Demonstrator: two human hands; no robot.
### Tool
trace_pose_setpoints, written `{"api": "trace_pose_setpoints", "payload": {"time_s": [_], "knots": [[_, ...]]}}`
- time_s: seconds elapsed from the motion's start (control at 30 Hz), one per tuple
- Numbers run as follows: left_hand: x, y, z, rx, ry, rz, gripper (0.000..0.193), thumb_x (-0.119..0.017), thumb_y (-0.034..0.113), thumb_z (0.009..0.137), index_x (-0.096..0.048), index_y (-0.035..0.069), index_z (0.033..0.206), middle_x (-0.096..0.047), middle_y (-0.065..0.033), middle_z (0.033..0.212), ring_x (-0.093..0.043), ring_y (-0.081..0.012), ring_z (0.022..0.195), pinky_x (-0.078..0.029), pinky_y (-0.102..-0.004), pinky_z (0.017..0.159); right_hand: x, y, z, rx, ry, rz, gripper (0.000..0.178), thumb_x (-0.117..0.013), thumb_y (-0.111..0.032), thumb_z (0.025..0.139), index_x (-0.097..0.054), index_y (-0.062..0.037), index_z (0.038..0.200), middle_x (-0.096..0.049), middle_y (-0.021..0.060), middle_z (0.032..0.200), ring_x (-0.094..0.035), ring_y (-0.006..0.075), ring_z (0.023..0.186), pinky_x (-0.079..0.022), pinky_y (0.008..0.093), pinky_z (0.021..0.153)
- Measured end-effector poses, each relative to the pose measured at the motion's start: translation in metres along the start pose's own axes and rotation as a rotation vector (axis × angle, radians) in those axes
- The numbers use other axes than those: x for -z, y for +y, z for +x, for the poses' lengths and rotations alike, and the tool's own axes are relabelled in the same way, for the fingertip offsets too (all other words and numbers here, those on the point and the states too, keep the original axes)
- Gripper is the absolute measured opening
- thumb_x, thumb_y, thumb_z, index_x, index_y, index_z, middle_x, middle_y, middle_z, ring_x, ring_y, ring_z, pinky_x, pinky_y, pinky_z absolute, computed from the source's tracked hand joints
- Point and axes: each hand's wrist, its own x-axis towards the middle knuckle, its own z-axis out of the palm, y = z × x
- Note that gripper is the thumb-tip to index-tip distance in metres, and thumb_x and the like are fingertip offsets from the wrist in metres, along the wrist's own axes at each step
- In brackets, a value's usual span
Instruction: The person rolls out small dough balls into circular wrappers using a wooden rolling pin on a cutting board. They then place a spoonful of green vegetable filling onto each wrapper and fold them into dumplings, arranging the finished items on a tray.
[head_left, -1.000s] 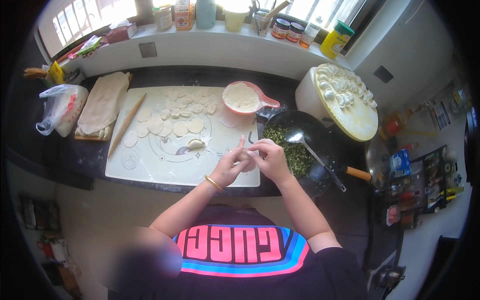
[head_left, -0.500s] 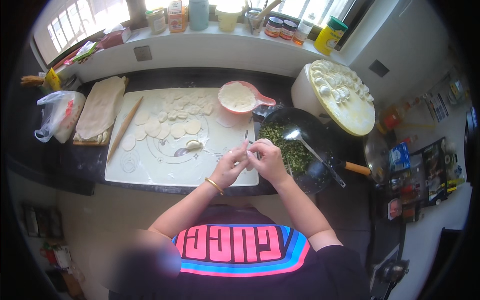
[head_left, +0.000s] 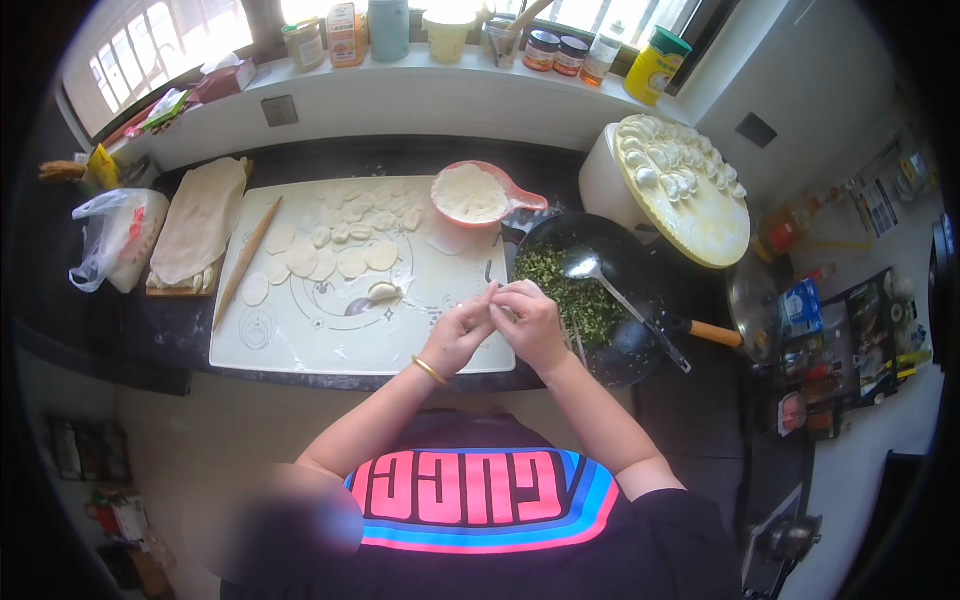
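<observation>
My left hand (head_left: 457,337) and my right hand (head_left: 528,326) meet over the right front of a white dough mat (head_left: 290,340). Their fingertips pinch together on a dumpling, which they almost wholly cover. Left of them a folded dumpling (head_left: 383,291) lies on the mat. Round flat wrappers (head_left: 301,257) and small dough pieces (head_left: 355,208) spread behind it. Beside my right hand stands a black wok (head_left: 640,285) with chopped green filling (head_left: 545,270) and a metal spoon (head_left: 620,300) in it.
A red-rimmed flour scoop (head_left: 510,197) sits at the mat's back edge. A rolling pin (head_left: 246,262) lies along its left side, near a dough-covered board (head_left: 200,215). Several dumplings (head_left: 665,165) rest on a round yellow tray (head_left: 715,230) atop a white container. Jars line the windowsill.
Both hands stay together, with their fingers shifted slightly along the pinch. The whole view has moved a little; the things on the counter stay where they were.
</observation>
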Motion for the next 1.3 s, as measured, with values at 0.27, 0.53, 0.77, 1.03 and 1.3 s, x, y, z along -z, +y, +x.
{"api": "trace_pose_setpoints", "payload": {"time_s": [0.27,0.53,0.77,1.03,1.3], "knots": [[-0.003,0.003,0.001,-0.036,-0.031,0.107,0.049,-0.058,0.002,0.085,-0.043,0.005,0.132,-0.057,-0.0057,0.11,-0.052,-0.0094,0.098,-0.045,-0.0252,0.084,0.008,0.004,0.001,-0.055,-0.041,-0.045,0.005,-0.065,-0.004,0.071,-0.063,0.0,0.073,-0.06,0.0103,0.075,-0.057,0.0226,0.067,-0.045,0.0323,0.059],[-0.004,0.003,0.002,0.108,0.004,-0.131,0.048,-0.058,0.005,0.086,-0.044,0.007,0.132,-0.055,-0.0073,0.111,-0.053,-0.0105,0.098,-0.047,-0.0245,0.082,0.02,0.005,-0.005,-0.223,-0.052,0.108,0.005,-0.065,-0.003,0.071,-0.062,0.0001,0.074,-0.059,0.0103,0.075,-0.058,0.0245,0.069,-0.047,0.0335,0.063],[-0.004,-0.002,-0.001,0.133,-0.045,-0.043,0.048,-0.056,0.002,0.087,-0.042,0.003,0.132,-0.052,-0.005,0.111,-0.053,-0.0118,0.101,-0.048,-0.0272,0.084,0.004,0.008,-0.007,0.011,0.033,-0.046,0.008,-0.067,-0.002,0.072,-0.066,0.0005,0.08,-0.062,0.0079,0.079,-0.057,0.0146,0.062,-0.045,0.0255,0.055],[0.013,0.001,-0.004,-0.014,-0.049,0.128,0.047,-0.057,0.005,0.085,-0.045,0.004,0.131,-0.054,-0.0078,0.106,-0.052,-0.0147,0.094,-0.042,-0.0262,0.084,-0.006,0.001,-0.001,-0.062,-0.006,-0.06,0.004,-0.065,-0.001,0.071,-0.061,-0.0001,0.073,-0.059,0.0074,0.074,-0.052,0.0147,0.058,-0.04,0.0261,0.05],[0.058,0.01,-0.018,0.213,-0.015,-0.047,0.047,-0.059,0.008,0.085,-0.046,0.005,0.13,-0.057,-0.0033,0.102,-0.052,-0.0099,0.094,-0.043,-0.0236,0.075,-0.04,-0.008,0.011,-0.152,-0.125,-0.002,0.007,-0.066,-0.004,0.071,-0.063,-0.0003,0.075,-0.058,0.0069,0.071,-0.046,0.0148,0.055,-0.039,0.027,0.05]]}}
